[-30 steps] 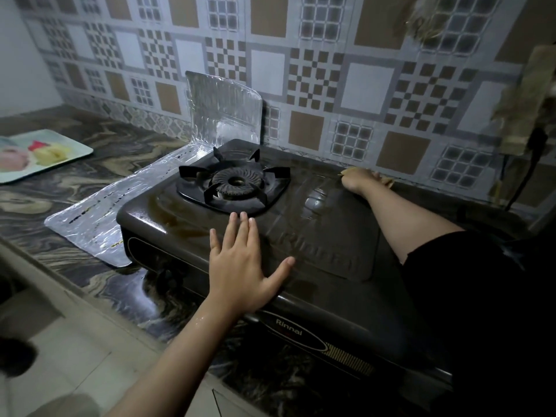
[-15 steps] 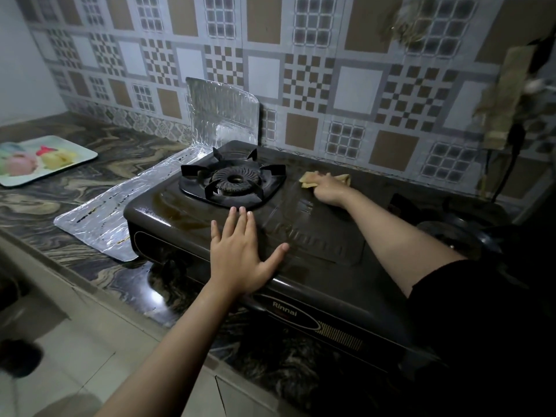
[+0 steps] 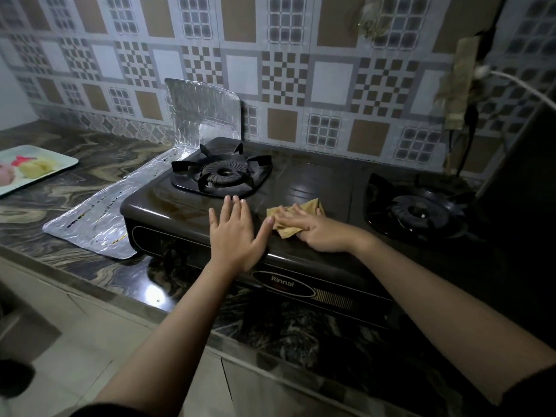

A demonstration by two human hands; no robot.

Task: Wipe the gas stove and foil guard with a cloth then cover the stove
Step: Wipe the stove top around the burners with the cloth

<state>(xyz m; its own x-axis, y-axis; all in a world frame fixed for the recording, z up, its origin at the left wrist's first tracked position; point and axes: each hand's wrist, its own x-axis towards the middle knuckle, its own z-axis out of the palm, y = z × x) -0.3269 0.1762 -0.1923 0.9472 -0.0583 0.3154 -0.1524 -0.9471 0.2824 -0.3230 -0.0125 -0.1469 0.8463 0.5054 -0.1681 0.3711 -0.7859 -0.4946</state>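
Two hands are resting on the stove [image 3: 301,188]: the left hand [image 3: 233,236] is lying flat, and the right hand [image 3: 319,231] is pressing the cloth [image 3: 304,209].

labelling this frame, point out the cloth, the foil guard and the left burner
cloth [image 3: 313,205]: head view, far corner showing past the fingers
foil guard [image 3: 204,106]: head view, upright panel
left burner [image 3: 224,175]: head view, ring centre
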